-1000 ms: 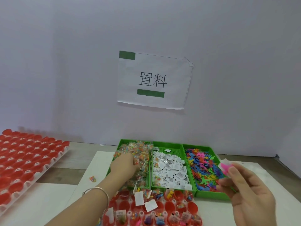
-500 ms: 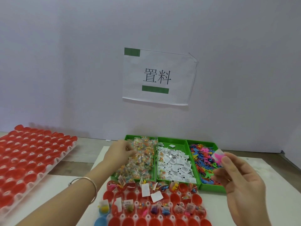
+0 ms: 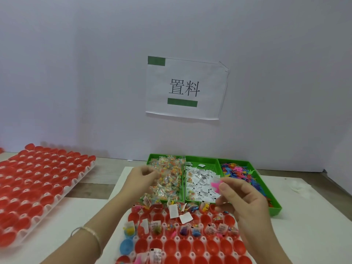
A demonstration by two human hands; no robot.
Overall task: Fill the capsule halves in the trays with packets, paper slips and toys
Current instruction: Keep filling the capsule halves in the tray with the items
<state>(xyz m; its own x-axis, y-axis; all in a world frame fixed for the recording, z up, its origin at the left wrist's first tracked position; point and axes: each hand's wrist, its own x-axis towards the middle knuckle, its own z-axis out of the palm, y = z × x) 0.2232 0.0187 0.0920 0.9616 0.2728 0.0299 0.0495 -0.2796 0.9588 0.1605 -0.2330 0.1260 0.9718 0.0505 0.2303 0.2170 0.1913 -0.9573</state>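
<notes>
Right hand (image 3: pixel 242 199) pinches a pink plastic toy (image 3: pixel 215 184) before the green three-part bin (image 3: pixel 275 210). Left hand (image 3: pixel 141 177), blurred, curls at clear packets (image 3: pixel 168 177); grip unclear.

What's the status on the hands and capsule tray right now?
Right hand pinches pink toy. Left hand at packets, grip blurred. Capsule tray partly filled, nothing blocking.

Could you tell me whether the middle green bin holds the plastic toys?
No, the middle bin holds white paper slips; the toys fill the right bin.
</notes>
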